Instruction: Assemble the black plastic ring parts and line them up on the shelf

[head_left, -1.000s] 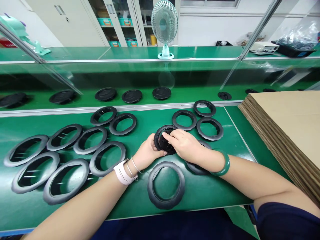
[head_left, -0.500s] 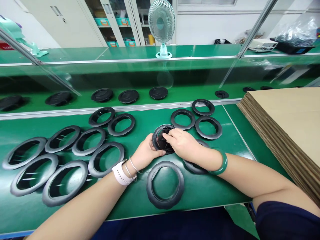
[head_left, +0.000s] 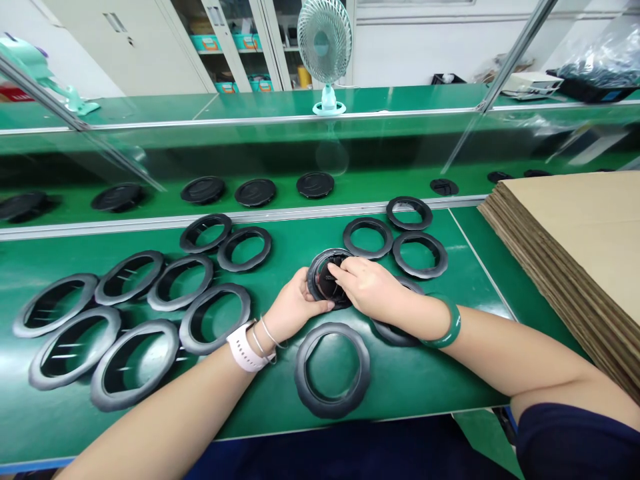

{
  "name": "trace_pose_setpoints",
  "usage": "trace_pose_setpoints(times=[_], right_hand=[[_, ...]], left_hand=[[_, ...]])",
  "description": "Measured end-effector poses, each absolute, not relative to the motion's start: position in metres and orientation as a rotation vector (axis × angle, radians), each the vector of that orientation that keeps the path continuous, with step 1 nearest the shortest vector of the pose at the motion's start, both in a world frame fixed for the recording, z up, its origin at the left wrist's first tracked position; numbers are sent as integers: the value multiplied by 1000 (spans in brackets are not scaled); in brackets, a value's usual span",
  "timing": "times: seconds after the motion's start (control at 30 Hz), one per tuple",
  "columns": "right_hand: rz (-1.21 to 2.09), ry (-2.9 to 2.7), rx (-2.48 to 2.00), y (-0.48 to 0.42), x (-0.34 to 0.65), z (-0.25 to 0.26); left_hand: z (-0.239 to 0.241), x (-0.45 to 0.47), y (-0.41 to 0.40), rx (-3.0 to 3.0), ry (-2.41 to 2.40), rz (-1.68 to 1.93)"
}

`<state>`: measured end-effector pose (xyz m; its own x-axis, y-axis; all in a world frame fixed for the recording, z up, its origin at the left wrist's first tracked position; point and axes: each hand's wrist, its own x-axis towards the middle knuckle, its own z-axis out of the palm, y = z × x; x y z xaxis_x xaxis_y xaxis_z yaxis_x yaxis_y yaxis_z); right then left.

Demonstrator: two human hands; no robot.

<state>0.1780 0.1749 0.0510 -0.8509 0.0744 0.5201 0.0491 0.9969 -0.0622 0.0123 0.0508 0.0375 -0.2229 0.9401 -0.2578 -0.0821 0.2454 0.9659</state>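
Observation:
Tilted up over the table is a black ring (head_left: 313, 279) with a dark round disc (head_left: 327, 287) inside its opening. My left hand (head_left: 295, 297) grips the ring from the left, its thumb along the lower edge. From the right, my right hand (head_left: 370, 283) has curled fingers pressed on the disc; its fingertips are partly hidden. A loose black ring (head_left: 305, 373) lies flat just below my hands. Another ring (head_left: 395, 335) is partly covered by my right forearm.
Several black rings (head_left: 187, 330) lie on the green table at left, and more rings (head_left: 420, 272) at right. Black round discs (head_left: 315, 185) sit along the green strip behind the metal rail. Stacked cardboard sheets (head_left: 575, 220) stand at right. A fan (head_left: 325, 47) is on the shelf beyond.
The whole view has shifted slightly. Both hands keep their hold on the ring and disc, with hardly any visible finger movement.

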Motion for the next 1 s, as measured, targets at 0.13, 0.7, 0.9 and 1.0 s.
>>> trace_pose_setpoints(times=[0.13,0.7,0.9,1.0], right_hand=[[59,-2590,-71,175,179,51],[173,-2696,-30,179,180,54],[172,-2722,-50,178,181,56],[161,-2712,-52,176,181,55]], left_hand=[[37,13,51,850,1445,1202],[38,14,47,964,1469,1157],[37,13,46,1006,1469,1153],[35,13,46,1038,1496,1155]])
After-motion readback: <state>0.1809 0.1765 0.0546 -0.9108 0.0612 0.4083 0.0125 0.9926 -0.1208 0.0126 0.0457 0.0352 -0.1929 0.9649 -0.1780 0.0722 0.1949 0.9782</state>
